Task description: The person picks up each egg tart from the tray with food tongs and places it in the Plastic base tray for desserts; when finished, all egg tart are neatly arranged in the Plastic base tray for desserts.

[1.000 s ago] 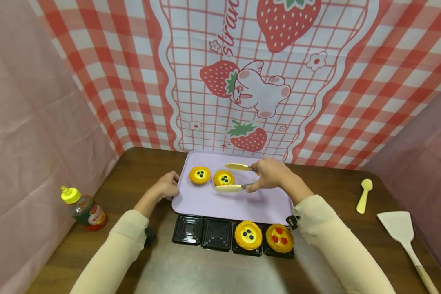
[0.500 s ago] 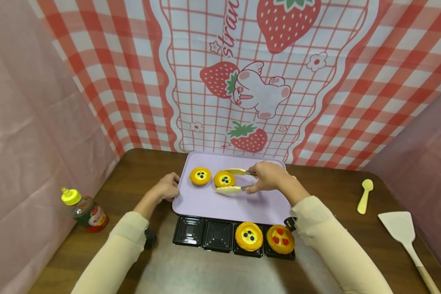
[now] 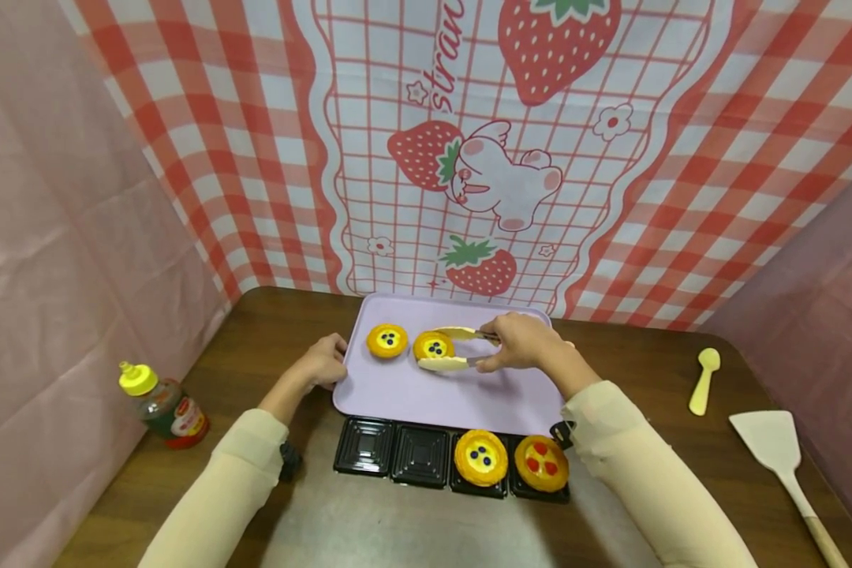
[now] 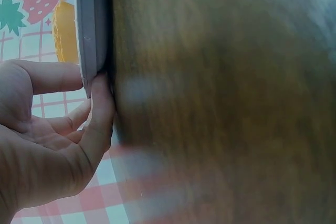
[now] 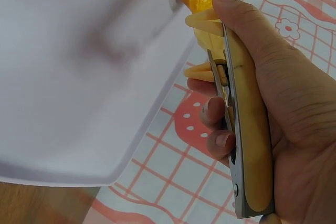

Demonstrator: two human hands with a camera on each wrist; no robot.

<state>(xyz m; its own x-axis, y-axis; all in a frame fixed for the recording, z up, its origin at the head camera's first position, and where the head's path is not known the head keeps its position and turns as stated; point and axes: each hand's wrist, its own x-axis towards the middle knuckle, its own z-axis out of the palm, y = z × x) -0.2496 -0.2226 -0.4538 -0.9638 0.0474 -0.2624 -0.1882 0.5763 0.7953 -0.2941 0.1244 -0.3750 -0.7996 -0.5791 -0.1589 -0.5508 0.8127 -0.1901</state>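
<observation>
Blue-dotted tart (image 3: 434,347) sits left of centre on the lilac tray (image 3: 397,398), between the tips of the yellow tongs (image 3: 461,334), one at its far side and one at its near side. My right hand (image 3: 518,341) is curled round the tongs; my left hand (image 3: 323,361) pinches the tray's left edge, fingers on either side of the rim. How hard the tips bear on the crust I cannot tell, nor whether the tart is off the tray at all.

What worries me is that the tips seem to catch only the outer edges: too light a squeeze and the tart could drop out, too sharp or uneven and it could twist or shoot sideways into the neighbouring tart (image 3: 386,341) just to its left. A tug from my left hand might tilt the tray and set both sliding, or shove its near edge into the black case (image 3: 364,446), jolting the two tarts that sit in its right-hand compartments.

Compared with a second ago, the far tip has closed in: it stood clear of the tart then, and now it overlaps the rim. The near tip was already alongside, and my left hand and the neighbouring tart look unmoved
</observation>
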